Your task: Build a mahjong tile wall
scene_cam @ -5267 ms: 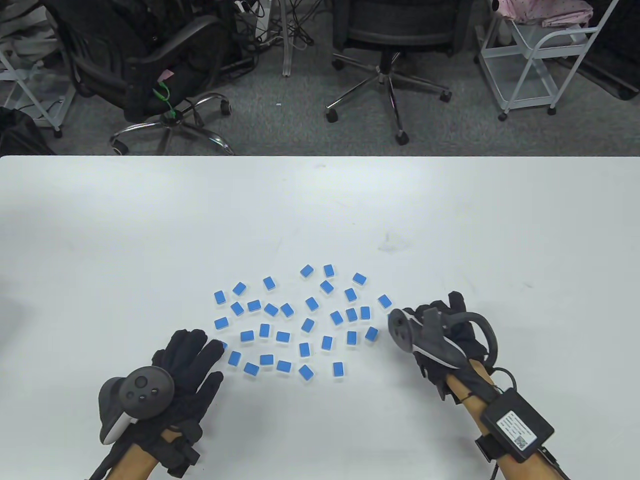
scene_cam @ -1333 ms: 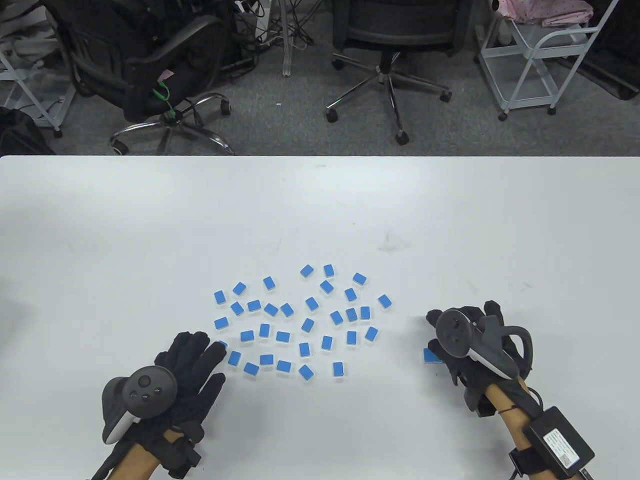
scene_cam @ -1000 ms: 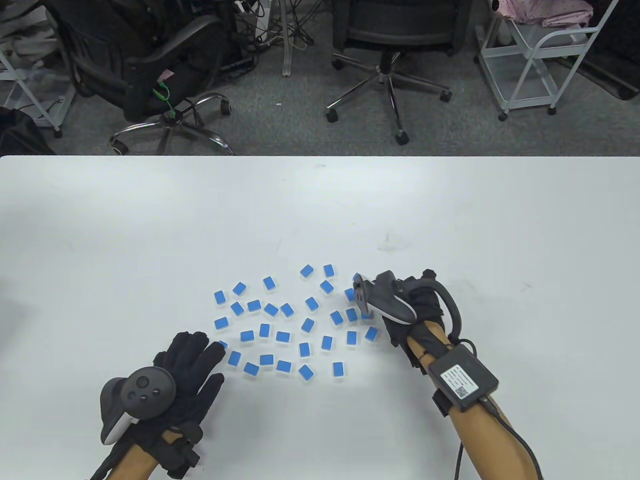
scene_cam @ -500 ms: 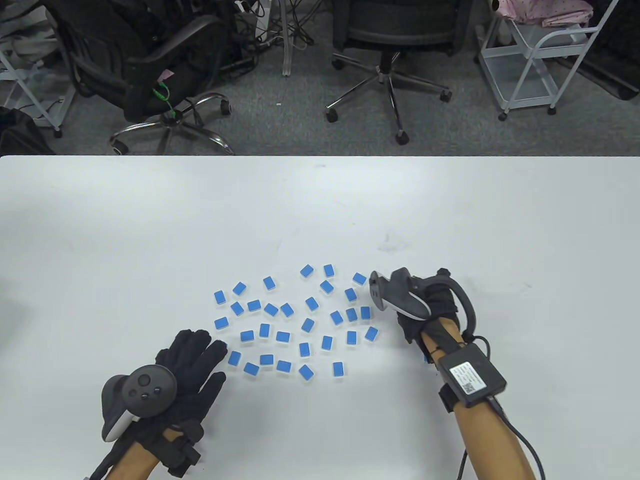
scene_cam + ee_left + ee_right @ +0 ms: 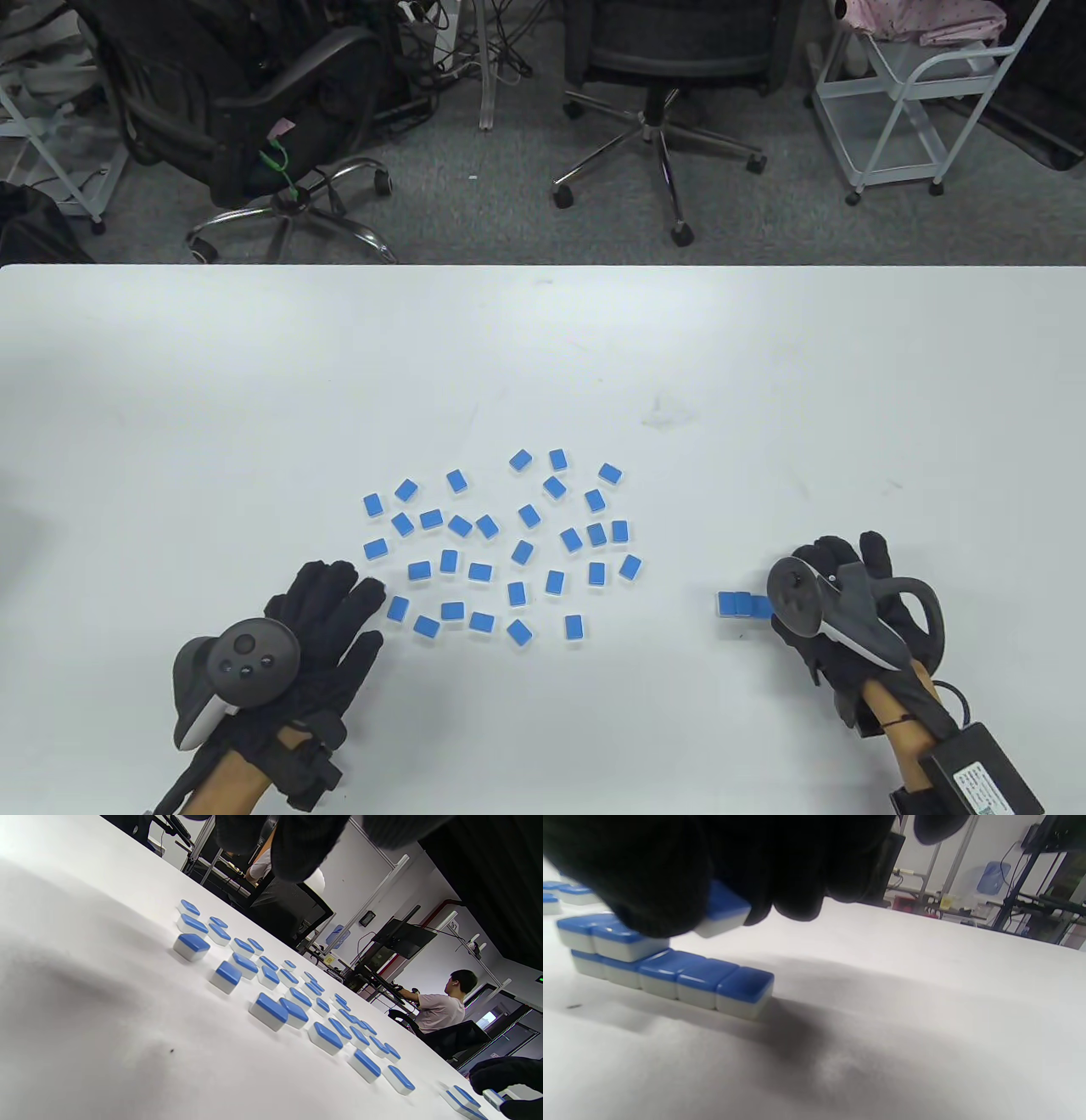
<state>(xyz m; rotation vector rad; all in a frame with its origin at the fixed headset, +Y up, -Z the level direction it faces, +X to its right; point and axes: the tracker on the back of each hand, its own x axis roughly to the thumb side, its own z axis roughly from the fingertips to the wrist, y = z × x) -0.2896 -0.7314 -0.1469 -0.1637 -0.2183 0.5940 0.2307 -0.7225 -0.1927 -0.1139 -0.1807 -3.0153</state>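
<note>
Right hand [image 5: 836, 611] back at wall [image 5: 670, 978], tile [image 5: 723, 912] pinched.

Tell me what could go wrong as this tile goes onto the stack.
The right hand holds a tile just above the wall, beside two tiles already on top. Set down crooked, it might nudge those out of line. The glove hides much of the wall from above, so alignment may be hard to judge.

Office or lab: swivel chairs [image 5: 653, 59] on grey carpet [image 5: 475, 204], wheeled rack [image 5: 916, 93], monitor [image 5: 403, 938].
</note>
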